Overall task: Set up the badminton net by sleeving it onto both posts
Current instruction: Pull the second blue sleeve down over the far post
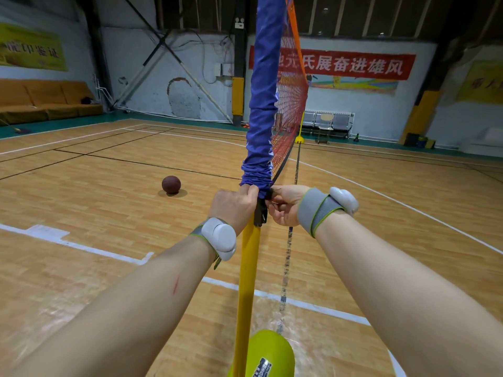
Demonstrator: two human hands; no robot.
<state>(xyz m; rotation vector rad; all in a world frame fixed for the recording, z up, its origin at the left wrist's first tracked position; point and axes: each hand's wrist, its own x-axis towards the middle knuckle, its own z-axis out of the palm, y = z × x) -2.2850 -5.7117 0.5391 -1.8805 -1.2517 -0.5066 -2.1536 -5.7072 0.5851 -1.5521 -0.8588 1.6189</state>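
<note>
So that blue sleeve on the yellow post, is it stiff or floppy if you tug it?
Probably floppy: the blue sleeve bunches into wrinkles near its lower end. It likely slides with some drag, since the left hand and right hand both hold that end on the yellow post. It looks like light, thin cloth.
</note>
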